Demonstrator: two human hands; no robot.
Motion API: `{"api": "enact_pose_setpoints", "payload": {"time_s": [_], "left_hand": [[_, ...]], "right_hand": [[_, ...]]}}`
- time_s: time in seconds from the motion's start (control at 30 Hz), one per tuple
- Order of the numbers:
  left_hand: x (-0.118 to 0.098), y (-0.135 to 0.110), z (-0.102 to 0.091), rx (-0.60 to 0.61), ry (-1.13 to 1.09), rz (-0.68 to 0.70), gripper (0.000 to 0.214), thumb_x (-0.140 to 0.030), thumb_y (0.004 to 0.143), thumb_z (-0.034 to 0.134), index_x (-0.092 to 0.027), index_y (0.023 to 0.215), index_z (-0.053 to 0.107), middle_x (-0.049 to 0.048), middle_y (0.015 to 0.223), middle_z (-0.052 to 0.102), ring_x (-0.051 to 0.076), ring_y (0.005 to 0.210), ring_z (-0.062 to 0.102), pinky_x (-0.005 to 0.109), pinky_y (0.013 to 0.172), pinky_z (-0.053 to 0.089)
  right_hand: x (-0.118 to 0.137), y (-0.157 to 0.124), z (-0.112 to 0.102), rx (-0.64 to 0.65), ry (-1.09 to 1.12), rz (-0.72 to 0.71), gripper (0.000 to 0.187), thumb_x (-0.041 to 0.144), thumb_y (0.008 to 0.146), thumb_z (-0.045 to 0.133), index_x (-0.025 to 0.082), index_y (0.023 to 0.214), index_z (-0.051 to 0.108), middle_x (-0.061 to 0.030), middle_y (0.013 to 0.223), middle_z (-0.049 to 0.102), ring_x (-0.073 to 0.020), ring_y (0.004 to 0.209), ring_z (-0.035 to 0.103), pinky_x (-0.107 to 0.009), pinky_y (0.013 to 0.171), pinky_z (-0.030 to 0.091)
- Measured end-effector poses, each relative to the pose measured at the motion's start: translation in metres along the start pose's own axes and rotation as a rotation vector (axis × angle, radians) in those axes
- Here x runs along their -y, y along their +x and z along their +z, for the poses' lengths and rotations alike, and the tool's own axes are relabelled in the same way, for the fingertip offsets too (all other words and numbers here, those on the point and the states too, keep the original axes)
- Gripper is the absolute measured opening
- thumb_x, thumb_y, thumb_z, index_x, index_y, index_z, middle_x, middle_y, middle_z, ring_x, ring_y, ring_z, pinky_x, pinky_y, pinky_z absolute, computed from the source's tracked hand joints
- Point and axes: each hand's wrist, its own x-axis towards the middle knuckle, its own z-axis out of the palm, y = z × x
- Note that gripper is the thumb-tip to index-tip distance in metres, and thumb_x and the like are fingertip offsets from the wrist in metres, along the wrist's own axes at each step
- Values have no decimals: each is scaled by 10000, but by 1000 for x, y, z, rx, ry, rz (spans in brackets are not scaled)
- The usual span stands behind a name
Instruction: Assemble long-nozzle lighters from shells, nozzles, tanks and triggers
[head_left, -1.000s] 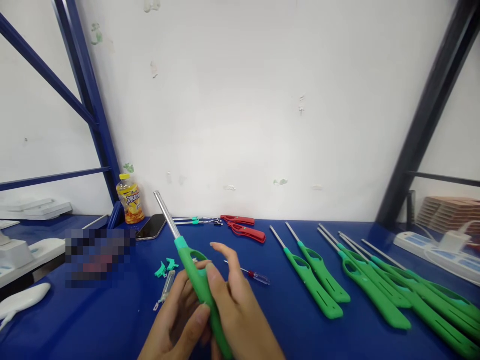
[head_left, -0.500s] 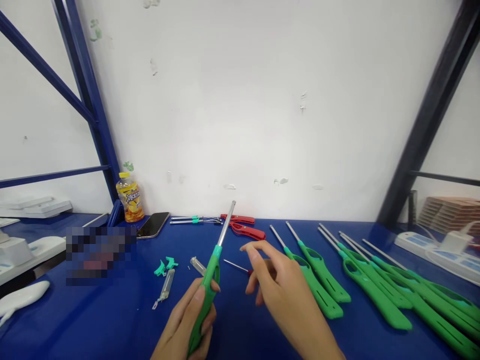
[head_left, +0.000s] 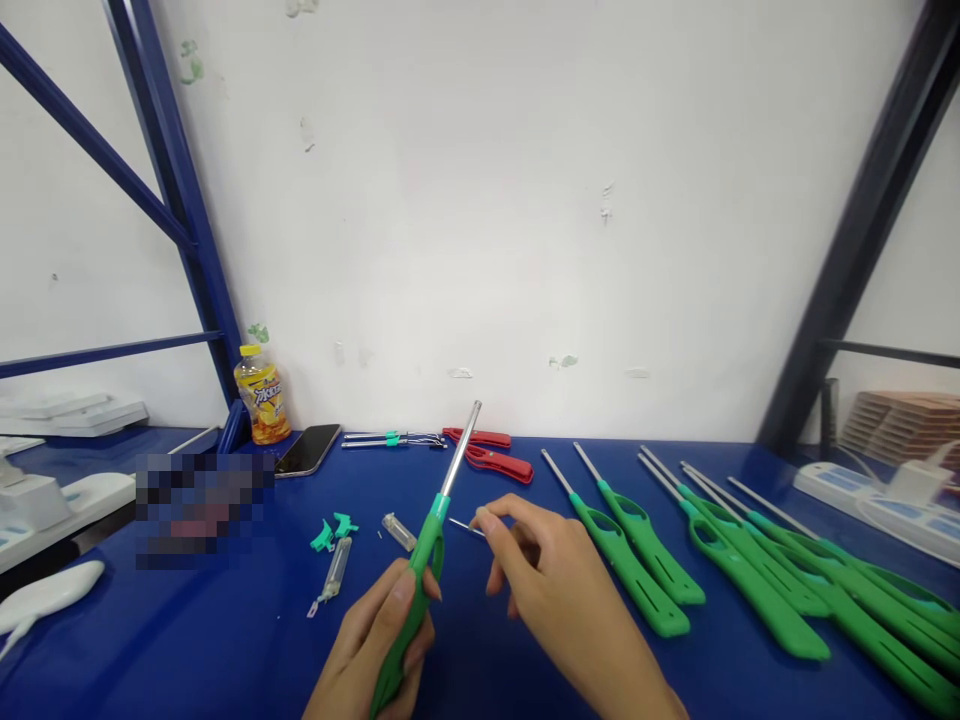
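A green long-necked gas lighter (head_left: 403,635) is gripped around its handle by my left hand (head_left: 379,635), its metal tube tilted up and slightly right. My right hand (head_left: 551,575) hovers just right of it, thumb and forefinger closed together; anything between them is too small or hidden. Behind those fingertips the thin shaft of a screwdriver (head_left: 466,527) lies on the table, its handle covered by my hand. Left of the lighter are a clear fuel tank (head_left: 399,532), another clear tank (head_left: 337,568) and small teal plastic pieces (head_left: 334,530).
Several green lighters (head_left: 757,570) lie in a row on the right of the blue table (head_left: 187,640). At the back are red lighter shells (head_left: 499,463), metal tubes with wires (head_left: 390,440), a phone (head_left: 309,450) and a drink bottle (head_left: 262,395). A power strip (head_left: 885,500) stands far right.
My right hand has moved slightly down and left, now covering the screwdriver's handle, and its thumb and forefinger have drawn together. The lighter in my left hand has shifted a little right.
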Motion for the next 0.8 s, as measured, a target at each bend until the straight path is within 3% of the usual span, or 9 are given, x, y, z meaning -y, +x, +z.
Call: {"api": "enact_pose_setpoints", "payload": {"time_s": [0.23, 0.47, 0.63, 0.8], "left_hand": [[12, 4, -5, 4, -44, -2, 619, -782, 849, 708, -270, 1192, 645, -60, 684, 539, 18, 406, 223, 94, 324, 200], [22, 4, -10, 54, -20, 53, 621, -685, 898, 722, -281, 1356, 608, -7, 797, 639, 50, 409, 413, 130, 313, 361], [22, 3, -9, 45, 7, 72, 623, -662, 899, 740, -298, 1383, 598, -15, 807, 635, 67, 415, 484, 148, 326, 400], [20, 4, -8, 91, 24, 92, 553, -623, 935, 715, -283, 1361, 619, -60, 710, 532, 59, 402, 434, 156, 336, 406]], "right_hand": [[4, 1, 5, 98, -44, -36, 316, 454, 1075, 491, 291, 952, 731, 34, 690, 743, -168, 570, 646, -262, 601, 414], [4, -1, 9, 141, -46, -60, 243, 437, 1061, 547, 300, 1033, 746, 40, 784, 784, -156, 550, 651, -261, 622, 436], [0, -1, 8, 184, -8, -74, 239, 418, 1067, 540, 262, 1100, 718, 7, 928, 799, -149, 582, 682, -263, 640, 471], [-2, -1, 9, 190, 50, -104, 210, 347, 1064, 523, 268, 1082, 716, 25, 870, 776, -147, 599, 680, -268, 661, 482]]}}
